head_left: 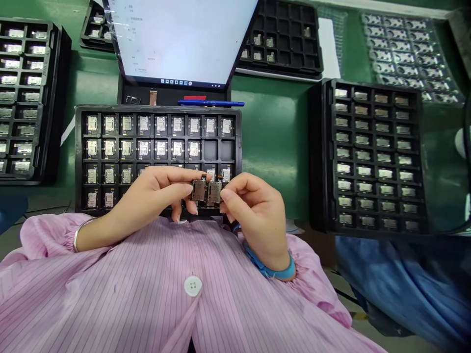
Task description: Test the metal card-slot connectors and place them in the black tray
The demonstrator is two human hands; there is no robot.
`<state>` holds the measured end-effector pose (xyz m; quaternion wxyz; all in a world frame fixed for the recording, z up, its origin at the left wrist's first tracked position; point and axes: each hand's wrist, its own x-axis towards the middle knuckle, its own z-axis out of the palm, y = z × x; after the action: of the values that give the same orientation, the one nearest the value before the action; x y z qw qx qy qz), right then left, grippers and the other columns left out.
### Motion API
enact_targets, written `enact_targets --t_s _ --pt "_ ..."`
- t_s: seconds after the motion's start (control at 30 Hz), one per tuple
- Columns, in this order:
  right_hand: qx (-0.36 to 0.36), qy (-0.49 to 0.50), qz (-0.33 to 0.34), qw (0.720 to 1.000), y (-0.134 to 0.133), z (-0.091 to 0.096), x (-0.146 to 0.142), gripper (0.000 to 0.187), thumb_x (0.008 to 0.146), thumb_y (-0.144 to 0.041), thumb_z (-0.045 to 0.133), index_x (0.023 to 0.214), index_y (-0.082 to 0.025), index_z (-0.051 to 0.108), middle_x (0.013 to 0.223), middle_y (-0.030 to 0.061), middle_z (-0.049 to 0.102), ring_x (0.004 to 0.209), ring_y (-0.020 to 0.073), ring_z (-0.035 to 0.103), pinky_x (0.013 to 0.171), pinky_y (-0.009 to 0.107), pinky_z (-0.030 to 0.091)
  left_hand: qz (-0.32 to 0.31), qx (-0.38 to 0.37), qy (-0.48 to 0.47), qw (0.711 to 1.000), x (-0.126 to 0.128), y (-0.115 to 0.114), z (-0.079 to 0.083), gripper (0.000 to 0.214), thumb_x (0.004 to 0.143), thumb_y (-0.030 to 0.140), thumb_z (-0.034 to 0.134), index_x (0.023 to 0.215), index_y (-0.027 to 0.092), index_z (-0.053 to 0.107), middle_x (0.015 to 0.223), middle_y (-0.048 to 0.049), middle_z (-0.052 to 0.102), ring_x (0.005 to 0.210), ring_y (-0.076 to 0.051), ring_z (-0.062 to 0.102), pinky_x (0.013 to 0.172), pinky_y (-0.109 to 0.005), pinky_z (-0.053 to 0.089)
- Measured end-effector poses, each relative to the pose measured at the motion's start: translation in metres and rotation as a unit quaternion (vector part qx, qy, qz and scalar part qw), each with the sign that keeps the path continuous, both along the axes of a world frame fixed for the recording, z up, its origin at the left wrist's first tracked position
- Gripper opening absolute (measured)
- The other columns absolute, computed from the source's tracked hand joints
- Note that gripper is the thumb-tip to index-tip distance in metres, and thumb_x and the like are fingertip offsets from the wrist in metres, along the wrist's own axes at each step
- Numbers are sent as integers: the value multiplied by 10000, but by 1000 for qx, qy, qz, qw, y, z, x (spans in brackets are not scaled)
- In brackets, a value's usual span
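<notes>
My left hand (158, 192) pinches a small circuit board (199, 190) with a metal cover between thumb and fingers. Close beside it, a second small circuit board (214, 193) is pinched at its right edge by my right hand (259, 211). Both boards are held up over the front right part of a black compartment tray (158, 109). Similar boards with silvery metal parts sit in its compartments, and two compartments at the right of the second row hold none. My hands hide part of the front rows.
A laptop (180, 39) stands behind the tray, with a blue pen (211, 103) at its lower edge. Stacked black trays of parts stand at the left (55, 103) and right (322, 157). Further back are another black tray (290, 37) and a clear plastic tray (408, 54). Blue cloth (401, 279) shows at lower right.
</notes>
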<state>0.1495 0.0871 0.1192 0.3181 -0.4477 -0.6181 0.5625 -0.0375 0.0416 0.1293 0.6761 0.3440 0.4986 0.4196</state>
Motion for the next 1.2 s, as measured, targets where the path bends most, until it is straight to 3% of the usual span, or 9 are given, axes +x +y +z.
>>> enact_targets --t_s 0.27,1.2 --pt "-1 -13 -6 1000 -1 -3 0 192 832 -280 619 673 -219 531 565 -23 529 473 105 450 415 233 335 6 0 8 1000 -1 0 -1 302 864 177 554 1107 212 729 814 -52 719 635 -118 626 462 -174 490" --pt "11 13 12 1000 5 -7 1 184 829 -203 581 659 -207 509 562 -45 521 465 80 444 430 222 342 3 -9 -22 1000 1 6 -2 326 879 110 538 1136 205 715 706 -15 703 614 -91 635 522 -149 512"
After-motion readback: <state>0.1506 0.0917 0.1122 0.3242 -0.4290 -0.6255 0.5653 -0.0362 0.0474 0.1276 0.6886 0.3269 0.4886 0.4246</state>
